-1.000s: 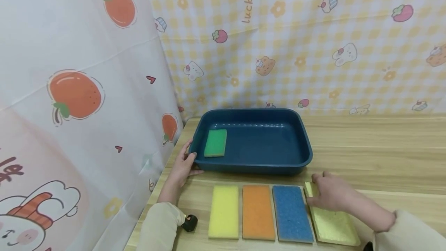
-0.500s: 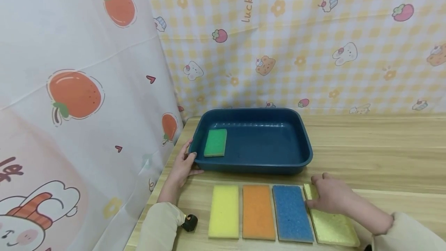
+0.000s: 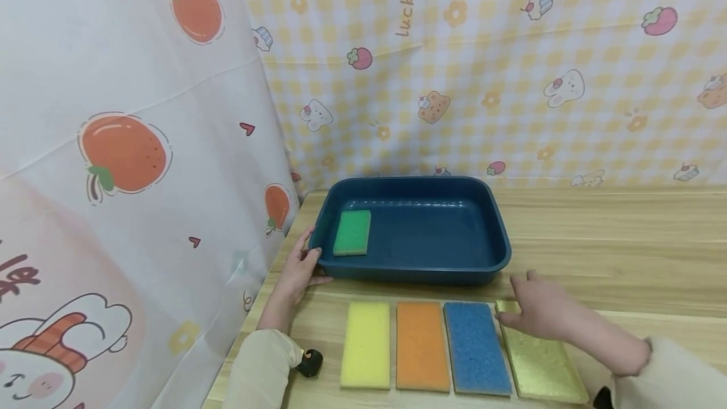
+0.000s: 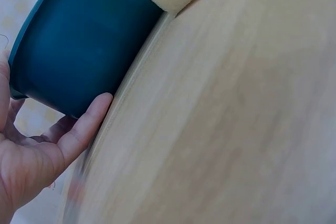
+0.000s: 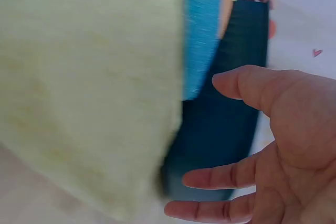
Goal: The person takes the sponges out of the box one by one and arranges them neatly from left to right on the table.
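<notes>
My left hand [image 3: 296,270] holds the left front corner of a dark blue rectangular baking pan [image 3: 409,275], with fingers spread around its outside. A small green sponge [image 3: 351,232] lies flat inside the pan at the left. My right hand [image 3: 548,308] hovers over the far end of a gold-yellow sponge [image 3: 545,365]. In the right wrist view, the thumb and fingers [image 5: 220,177] stand apart, with nothing between them; the gold-yellow sponge [image 5: 89,77] is beside them, blurred.
Left of the gold-yellow sponge, a blue sponge [image 3: 477,349], an orange sponge [image 3: 421,346] and a yellow sponge [image 3: 366,346] lie in a row on the wooden table [image 3: 625,238]. Patterned curtains [image 3: 511,81] hang behind and at the left.
My right hand has risen slightly off the gold-yellow sponge, showing more of its surface. The left hand, the pan and the sponges stay in place.
</notes>
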Motion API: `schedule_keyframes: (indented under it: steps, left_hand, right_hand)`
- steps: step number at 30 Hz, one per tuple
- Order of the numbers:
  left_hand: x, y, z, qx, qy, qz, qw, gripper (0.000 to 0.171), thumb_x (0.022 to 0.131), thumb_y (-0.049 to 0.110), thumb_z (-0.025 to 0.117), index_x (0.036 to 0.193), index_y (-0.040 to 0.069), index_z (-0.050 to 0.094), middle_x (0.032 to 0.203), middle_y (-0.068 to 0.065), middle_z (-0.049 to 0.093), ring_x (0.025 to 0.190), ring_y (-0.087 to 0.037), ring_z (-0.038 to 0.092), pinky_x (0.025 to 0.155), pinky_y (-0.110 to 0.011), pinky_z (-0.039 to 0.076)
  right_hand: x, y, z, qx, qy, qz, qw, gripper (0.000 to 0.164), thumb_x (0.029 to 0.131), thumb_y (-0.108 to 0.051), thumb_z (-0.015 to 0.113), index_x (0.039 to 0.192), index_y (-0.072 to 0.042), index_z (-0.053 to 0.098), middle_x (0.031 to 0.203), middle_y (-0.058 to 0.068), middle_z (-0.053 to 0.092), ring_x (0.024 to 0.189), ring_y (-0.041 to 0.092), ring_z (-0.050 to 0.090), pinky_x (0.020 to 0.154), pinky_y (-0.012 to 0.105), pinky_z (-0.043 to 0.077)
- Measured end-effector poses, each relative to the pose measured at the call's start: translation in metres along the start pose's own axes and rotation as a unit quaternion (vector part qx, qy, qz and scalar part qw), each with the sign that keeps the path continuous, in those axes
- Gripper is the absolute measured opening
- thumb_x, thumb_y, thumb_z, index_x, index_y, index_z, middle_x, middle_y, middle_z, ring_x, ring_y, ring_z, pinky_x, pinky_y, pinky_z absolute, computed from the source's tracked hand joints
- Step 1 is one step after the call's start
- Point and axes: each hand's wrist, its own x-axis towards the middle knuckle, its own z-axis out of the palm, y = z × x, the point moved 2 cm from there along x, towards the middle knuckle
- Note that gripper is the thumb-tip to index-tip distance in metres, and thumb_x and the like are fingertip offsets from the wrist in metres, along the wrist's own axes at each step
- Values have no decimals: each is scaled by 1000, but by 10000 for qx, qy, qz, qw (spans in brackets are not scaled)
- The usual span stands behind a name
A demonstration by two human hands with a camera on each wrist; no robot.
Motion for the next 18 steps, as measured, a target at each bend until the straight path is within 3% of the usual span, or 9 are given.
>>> schedule_keyframes:
  steps: [4, 6, 8, 10, 13, 18]
  left_hand:
    - [0, 1, 0, -21, -3, -3, 10000, 53, 93, 13, 39, 141, 31, 24, 124, -25, 33, 92, -33, 53, 63, -47, 54]
    - [0, 1, 0, -50, 19, -34, 10000, 54, 93, 13, 39, 141, 31, 24, 123, -25, 33, 90, -32, 53, 63, -47, 54]
    - [0, 2, -1, -60, 35, -54, 10000, 54, 93, 13, 40, 142, 31, 23, 123, -25, 33, 90, -32, 54, 64, -47, 54]
    - [0, 2, -2, -77, 53, -77, 9999, 55, 93, 14, 40, 142, 32, 23, 124, -25, 32, 90, -33, 54, 64, -47, 54]
    - [0, 3, -2, -63, 44, -43, 10000, 55, 93, 14, 40, 142, 31, 23, 124, -25, 32, 89, -32, 54, 64, -48, 53]
    - [-2, 2, 0, -38, -24, -53, 10000, 54, 93, 13, 39, 142, 29, 23, 123, -25, 34, 85, -29, 56, 64, -47, 54]
  right_hand:
    - [3, -17, -18, -39, 295, -299, 9991, 50, 77, -37, 66, 90, 11, 57, 70, 14, 54, 54, 17, 48, 45, 29, 43]
    - [8, -29, -28, -70, 410, -467, 9980, 38, 79, -35, 65, 71, 1, 56, 55, 2, 45, 46, 13, 41, 41, 24, 35]
    - [17, -40, -36, -48, 428, -593, 9973, 38, 80, -34, 63, 58, -8, 46, 48, -4, 33, 41, 10, 32, 39, 22, 27]
    - [29, -50, -45, -117, 397, -663, 9969, 43, 81, -34, 62, 52, -12, 40, 46, -5, 27, 41, 9, 28, 40, 22, 25]
    - [52, -63, -54, -98, 160, -654, 9977, 43, 83, -36, 59, 53, -13, 39, 46, -5, 27, 40, 10, 33, 41, 24, 32]
    - [100, -83, -63, 386, -349, -182, 9985, 40, 86, -40, 56, 61, -11, 44, 44, -3, 30, 36, 15, 45, 45, 29, 47]
